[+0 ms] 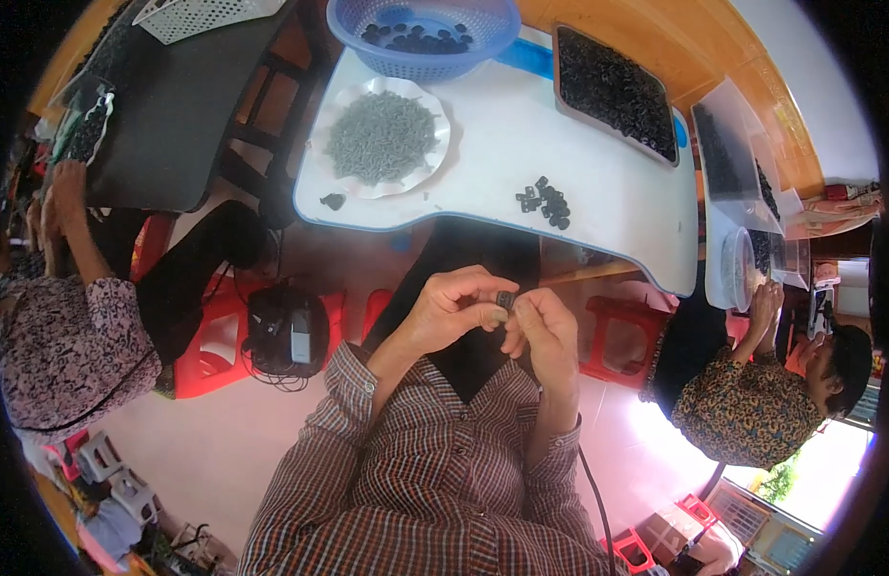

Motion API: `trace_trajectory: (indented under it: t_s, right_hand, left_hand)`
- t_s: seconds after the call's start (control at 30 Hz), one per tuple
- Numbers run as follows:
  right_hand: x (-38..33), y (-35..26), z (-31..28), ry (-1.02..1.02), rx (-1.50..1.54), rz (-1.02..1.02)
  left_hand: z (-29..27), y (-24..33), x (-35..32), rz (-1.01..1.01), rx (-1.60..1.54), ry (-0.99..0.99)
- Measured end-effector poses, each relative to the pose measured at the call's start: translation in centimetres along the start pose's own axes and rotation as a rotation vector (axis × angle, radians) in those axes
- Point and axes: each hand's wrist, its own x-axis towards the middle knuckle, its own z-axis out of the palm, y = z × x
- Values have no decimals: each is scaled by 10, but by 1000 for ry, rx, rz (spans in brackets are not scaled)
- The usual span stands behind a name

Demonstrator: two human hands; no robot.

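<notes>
Above my lap, in front of the table edge, my left hand (451, 311) pinches a small black squarish part (505, 299) between thumb and fingers. My right hand (548, 326) is closed in a pinch right beside that part. Whatever its fingertips hold is too small to make out. On the white table (497, 134) ahead lies a small pile of similar black parts (548, 203). To its left, a white wavy-rimmed plate (442, 158) carries a heap of small grey pieces (382, 137). A single dark piece (333, 201) lies near the table's left corner.
A blue colander (420, 65) with black parts stands at the back, and a tray (612, 125) full of black pieces at the back right. People work at tables on my left (65, 336) and right (752, 408). Red stools (625, 336) stand below the table.
</notes>
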Motion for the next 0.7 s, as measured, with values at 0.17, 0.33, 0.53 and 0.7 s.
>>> trace_trajectory:
  t_s: [0.17,0.33,0.53,0.7]
  right_hand:
    - [-1,0,2,-35,-110,-107]
    - [0,0,1,-60,-255,-187]
    - [0,2,-5,-152,-207,-85]
    - [-1,7,-4,-168,-53,-55]
  left_hand:
    - [-2,0,0,25,40,3]
    - [-4,1,-1,32,140,-12]
    - [-3,11,0,129,375,-73]
    - [-3,7,-1,67,226,-106]
